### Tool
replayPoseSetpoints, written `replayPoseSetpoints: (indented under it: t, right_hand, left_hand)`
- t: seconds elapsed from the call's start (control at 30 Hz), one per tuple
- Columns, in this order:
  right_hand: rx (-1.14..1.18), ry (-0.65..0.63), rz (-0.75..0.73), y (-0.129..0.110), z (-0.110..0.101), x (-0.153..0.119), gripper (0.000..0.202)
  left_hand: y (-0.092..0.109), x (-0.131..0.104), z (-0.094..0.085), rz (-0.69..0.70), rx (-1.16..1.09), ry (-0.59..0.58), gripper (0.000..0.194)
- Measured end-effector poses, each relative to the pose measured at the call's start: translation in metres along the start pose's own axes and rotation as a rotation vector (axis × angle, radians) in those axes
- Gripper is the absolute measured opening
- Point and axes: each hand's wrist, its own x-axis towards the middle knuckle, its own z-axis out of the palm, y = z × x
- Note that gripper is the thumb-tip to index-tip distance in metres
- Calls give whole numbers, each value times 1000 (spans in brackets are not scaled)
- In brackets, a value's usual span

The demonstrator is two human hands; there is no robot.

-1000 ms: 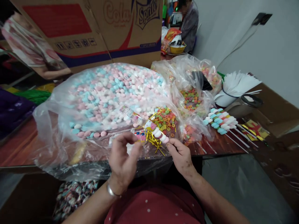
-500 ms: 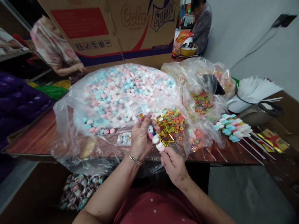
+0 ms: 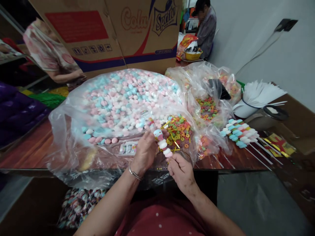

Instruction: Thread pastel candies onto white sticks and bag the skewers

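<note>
A marshmallow skewer (image 3: 162, 144) slants between my hands, with white and pink pieces, a blue-and-white piece bearing small marks, and coloured rings near its top. My right hand (image 3: 180, 170) is closed on its lower end, pinching just below the lowest pink marshmallow. My left hand (image 3: 145, 150), a metal bangle on its wrist, curls round the upper part; fingertips show past its right side. Gold twist ties (image 3: 175, 141) are just right of the skewer, over fruit-coloured candy rings (image 3: 183, 127). Behind lies a big clear bag of marshmallows (image 3: 128, 95).
Finished marshmallow skewers (image 3: 241, 132) are stacked at right, beside a container of white sticks (image 3: 258, 95). More bagged candy rings (image 3: 209, 105) lie behind. A large cardboard box (image 3: 103, 32) stands at the back, with a co-worker (image 3: 52, 55) at left. Wrapped sweets (image 3: 78, 205) fill a box below.
My left thumb and fingers have loosened and shifted a little, so more of the skewer's upper part shows. My right hand keeps its pinch. The whole view has shifted slightly.
</note>
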Motion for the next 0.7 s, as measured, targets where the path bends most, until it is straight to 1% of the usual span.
replayPoseSetpoints:
  t: [0.07,0.1,0.17,0.23,0.33,0.4,0.5,0.6,0.67,0.7]
  right_hand:
    - [-129,-9,-77,0,-4,-1,29]
    - [-207,-9,-123,0,-5,-2,28]
    - [-367,17,-240,-1,-6,-4,23]
    - [-527,67,-392,-1,-6,-4,19]
    - [-737,183,-630,2,-5,-4,19]
    - [-839,260,-734,4,-4,-3,18]
    - [-915,301,-776,6,-3,-1,17]
    - [-915,303,-772,5,-1,1,20]
    - [-823,260,-705,3,0,1,22]
    - [-738,215,-626,3,2,1,23]
  left_hand:
    - [12,9,-2,80,-26,38,47]
    - [17,13,-2,99,-38,56,48]
    - [23,21,0,94,-59,90,41]
    - [23,26,3,69,-94,113,35]
    - [16,30,4,52,-168,151,33]
    - [10,32,3,78,-196,191,34]
    - [2,34,3,160,-192,230,38]
    - [-3,33,6,217,-186,220,40]
    - [-5,32,9,231,-192,219,40]
    - [-6,32,10,234,-195,224,40]
